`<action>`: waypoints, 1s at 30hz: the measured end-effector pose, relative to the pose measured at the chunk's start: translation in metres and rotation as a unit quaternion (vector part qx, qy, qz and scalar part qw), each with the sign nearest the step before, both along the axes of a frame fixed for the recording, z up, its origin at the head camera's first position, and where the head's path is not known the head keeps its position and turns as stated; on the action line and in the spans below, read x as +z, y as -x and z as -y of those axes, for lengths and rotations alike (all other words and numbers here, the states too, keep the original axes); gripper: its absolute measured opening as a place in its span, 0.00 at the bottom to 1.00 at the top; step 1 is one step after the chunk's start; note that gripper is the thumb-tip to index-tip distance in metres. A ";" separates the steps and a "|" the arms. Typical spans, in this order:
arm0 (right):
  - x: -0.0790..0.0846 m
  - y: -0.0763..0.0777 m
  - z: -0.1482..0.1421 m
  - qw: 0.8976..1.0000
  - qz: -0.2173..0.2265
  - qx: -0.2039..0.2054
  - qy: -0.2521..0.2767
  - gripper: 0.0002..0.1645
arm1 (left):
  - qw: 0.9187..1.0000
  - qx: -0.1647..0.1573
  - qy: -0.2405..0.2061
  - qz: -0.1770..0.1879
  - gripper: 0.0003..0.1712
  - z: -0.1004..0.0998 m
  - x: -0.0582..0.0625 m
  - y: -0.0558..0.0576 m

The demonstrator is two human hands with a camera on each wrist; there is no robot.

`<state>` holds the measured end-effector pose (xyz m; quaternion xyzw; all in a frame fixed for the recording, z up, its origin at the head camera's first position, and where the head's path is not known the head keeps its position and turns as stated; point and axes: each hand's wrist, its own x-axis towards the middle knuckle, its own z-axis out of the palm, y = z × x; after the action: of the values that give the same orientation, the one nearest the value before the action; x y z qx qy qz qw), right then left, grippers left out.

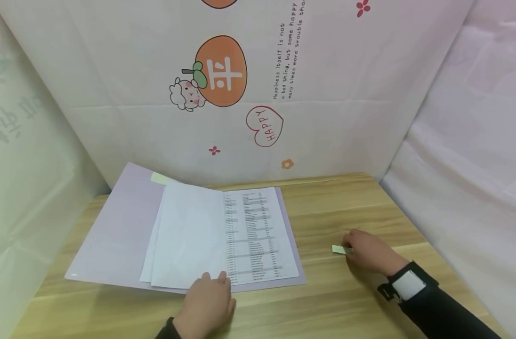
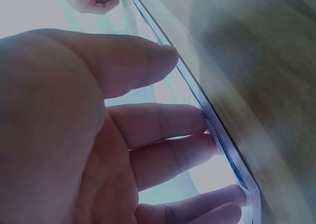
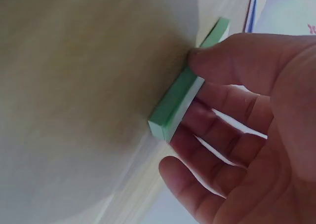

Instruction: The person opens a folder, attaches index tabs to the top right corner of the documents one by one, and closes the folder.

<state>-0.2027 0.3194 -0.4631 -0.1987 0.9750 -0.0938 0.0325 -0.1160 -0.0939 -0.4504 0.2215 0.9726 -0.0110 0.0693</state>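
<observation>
A pale purple folder (image 1: pixel 118 226) lies open on the wooden table. A blank white sheet (image 1: pixel 188 235) is turned to its left side, and a page printed with a table of text (image 1: pixel 262 235) lies on the right. My left hand (image 1: pixel 207 301) rests at the folder's lower edge, fingertips touching it near the middle. In the left wrist view, its fingers (image 2: pixel 163 125) extend to that edge. Right of the folder, my right hand (image 1: pixel 374 252) pinches a thin pad of green sticky notes (image 3: pixel 173 98) between thumb and fingers, close to the tabletop.
A light green sticky tab (image 1: pixel 159 178) shows at the top of the folder's left side. Behind the table hangs a white cloth (image 1: pixel 326 132) with printed pictures, and more white cloth (image 1: pixel 474 165) closes off the right. Bare wood (image 1: pixel 321 212) lies between folder and right hand.
</observation>
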 end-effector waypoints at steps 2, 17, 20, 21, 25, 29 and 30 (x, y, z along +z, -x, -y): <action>0.002 0.005 0.004 1.000 0.013 -0.016 0.008 0.04 | 1.000 0.002 -0.006 0.002 0.29 0.001 0.000 0.001; 0.037 0.014 0.089 0.996 -0.034 0.020 0.080 0.03 | 0.998 -0.003 -0.057 -0.015 0.23 0.006 0.002 0.002; 0.043 0.009 0.103 0.995 -0.040 0.012 0.093 0.04 | 0.998 -0.011 -0.054 -0.024 0.20 0.007 0.005 0.005; 0.045 0.007 0.107 0.994 -0.041 0.010 0.098 0.04 | 0.998 -0.015 -0.054 -0.023 0.20 0.007 0.006 0.006; 0.053 -0.003 0.123 0.993 -0.046 0.013 0.110 0.06 | 0.996 -0.024 -0.090 -0.006 0.17 0.010 0.013 0.013; 0.062 -0.013 0.136 0.991 -0.060 0.034 0.113 0.07 | 0.986 -0.036 -0.164 -0.009 0.15 0.010 0.029 0.016; 0.064 -0.016 0.139 0.990 -0.065 0.042 0.114 0.07 | 0.982 -0.041 -0.182 -0.020 0.17 0.009 0.033 0.016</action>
<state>-0.1870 0.1800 -0.3989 -0.2478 0.9488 -0.1898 -0.0493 -0.1325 -0.1024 -0.4170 0.2700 0.9497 0.1585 0.0077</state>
